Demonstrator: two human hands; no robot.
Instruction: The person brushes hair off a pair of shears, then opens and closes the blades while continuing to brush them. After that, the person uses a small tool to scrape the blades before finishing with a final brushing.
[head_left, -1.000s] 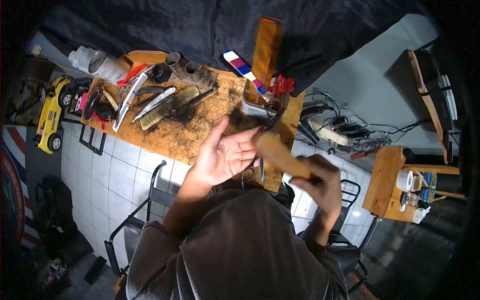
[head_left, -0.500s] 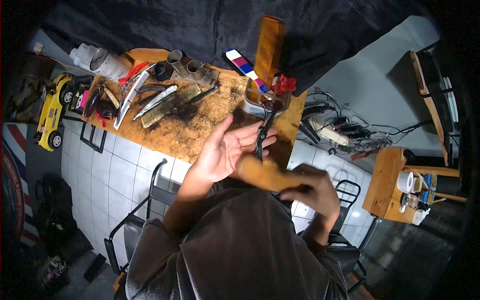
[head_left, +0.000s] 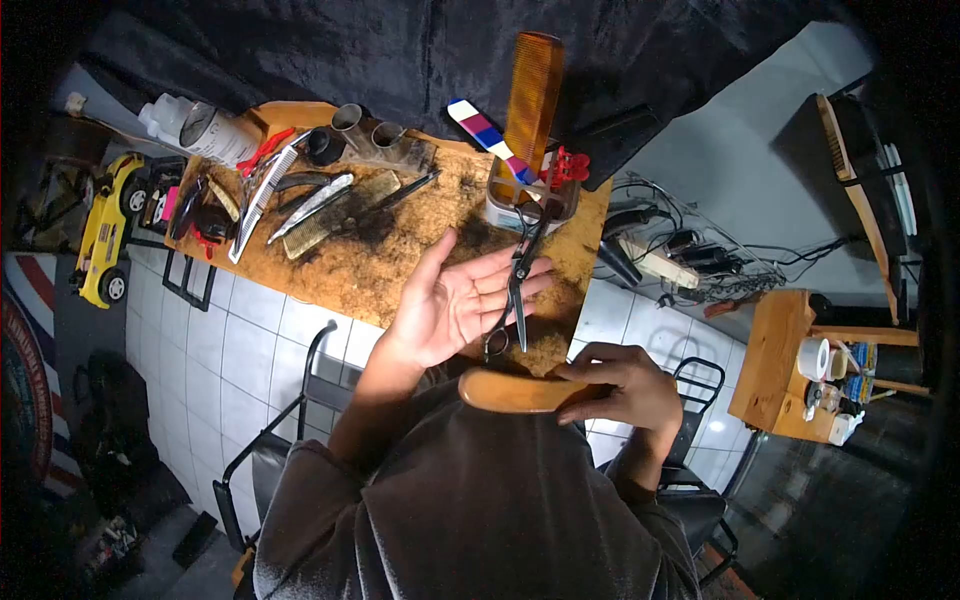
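Observation:
Palm up, my left hand (head_left: 448,310) has its fingers stretched out near the table's front edge. A pair of dark scissors (head_left: 518,275) lies across those fingers, one finger ring above them and another below. Lower right, my right hand (head_left: 628,388) is closed on one end of a curved brown wooden brush (head_left: 515,393), its far end pointing left in front of the dark shirt. Whether the brush has bristles cannot be seen. Above the left fingers is a container (head_left: 507,212) with a large amber comb (head_left: 534,95) and a striped handle (head_left: 485,135).
The worn wooden table (head_left: 330,290) bears combs, a razor (head_left: 312,208), metal cups (head_left: 388,140) and a white bottle (head_left: 215,135). Cables and clippers (head_left: 690,255) are at the right. Chairs (head_left: 265,455) flank the person; a yellow toy car (head_left: 108,235) is at far left.
The brush has moved down and slightly left with my right hand, uncovering the scissors' lower part. My left hand stays nearly in place, palm up.

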